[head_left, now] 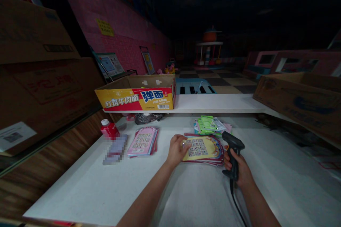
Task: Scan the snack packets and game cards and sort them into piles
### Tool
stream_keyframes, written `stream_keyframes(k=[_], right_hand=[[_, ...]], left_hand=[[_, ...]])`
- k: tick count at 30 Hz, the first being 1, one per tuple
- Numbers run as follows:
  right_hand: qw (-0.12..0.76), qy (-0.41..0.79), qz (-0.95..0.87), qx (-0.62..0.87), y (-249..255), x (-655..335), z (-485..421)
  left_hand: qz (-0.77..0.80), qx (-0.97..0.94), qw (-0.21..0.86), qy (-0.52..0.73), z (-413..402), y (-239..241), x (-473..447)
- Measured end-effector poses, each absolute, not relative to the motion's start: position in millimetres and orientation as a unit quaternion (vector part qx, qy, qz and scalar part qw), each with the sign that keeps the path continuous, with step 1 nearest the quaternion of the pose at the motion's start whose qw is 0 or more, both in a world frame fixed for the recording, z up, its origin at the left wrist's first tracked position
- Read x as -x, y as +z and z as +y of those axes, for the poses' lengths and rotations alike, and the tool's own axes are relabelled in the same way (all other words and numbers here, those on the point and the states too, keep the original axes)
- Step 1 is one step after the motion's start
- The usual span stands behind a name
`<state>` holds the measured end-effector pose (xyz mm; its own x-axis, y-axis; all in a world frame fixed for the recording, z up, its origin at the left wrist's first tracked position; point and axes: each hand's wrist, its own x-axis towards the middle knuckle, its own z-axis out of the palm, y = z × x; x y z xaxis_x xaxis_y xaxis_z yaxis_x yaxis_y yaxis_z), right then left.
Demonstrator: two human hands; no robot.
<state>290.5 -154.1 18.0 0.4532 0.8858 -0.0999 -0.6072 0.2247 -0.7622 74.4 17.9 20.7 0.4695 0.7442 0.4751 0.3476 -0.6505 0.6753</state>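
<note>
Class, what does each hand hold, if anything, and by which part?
The right hand holds the scanner by its handle. The left hand touches the left end of the yellow card; grip unclear.

Single view, head-worn: it looks from above my forearms (154,188), forward and down. Close range: my left hand (178,149) and right hand (242,169), the latter with the scanner (234,150), both seen from my own side. View centre falls beyond my left hand. The tabletop (80,188) around my grip appears at a slant; past it, the shelf (213,103), then the checkered floor (223,81) well apart from my grip.
</note>
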Motion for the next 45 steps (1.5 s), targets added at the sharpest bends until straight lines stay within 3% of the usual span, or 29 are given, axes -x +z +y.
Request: stream_keyframes(k=[11, 16, 21, 26, 32, 45], right_hand=[[0.767, 0.486, -0.178, 0.379, 17, -291, -157], [0.769, 0.484, -0.171, 0.38, 19, -286, -160], [0.757, 0.503, -0.175, 0.379, 17, -287, -163], [0.753, 0.508, -0.166, 0.384, 12, -289, -163], [0.749, 0.51, -0.163, 0.389, 12, -286, -165], [0.744, 0.509, -0.17, 0.397, 12, -288, -165]], left_hand=[[0.284, -0.856, 0.259, 0.345, 1, 1, -64], [0.29, -0.871, 0.197, 0.345, 4, 11, -45], [0.462, -0.822, 0.081, 0.324, 30, 34, -2], [0.673, -0.715, -0.018, 0.192, 59, 56, 44], [0.759, -0.645, 0.059, 0.071, 75, 61, 71], [0.743, -0.658, 0.042, 0.114, 67, 53, 45]])
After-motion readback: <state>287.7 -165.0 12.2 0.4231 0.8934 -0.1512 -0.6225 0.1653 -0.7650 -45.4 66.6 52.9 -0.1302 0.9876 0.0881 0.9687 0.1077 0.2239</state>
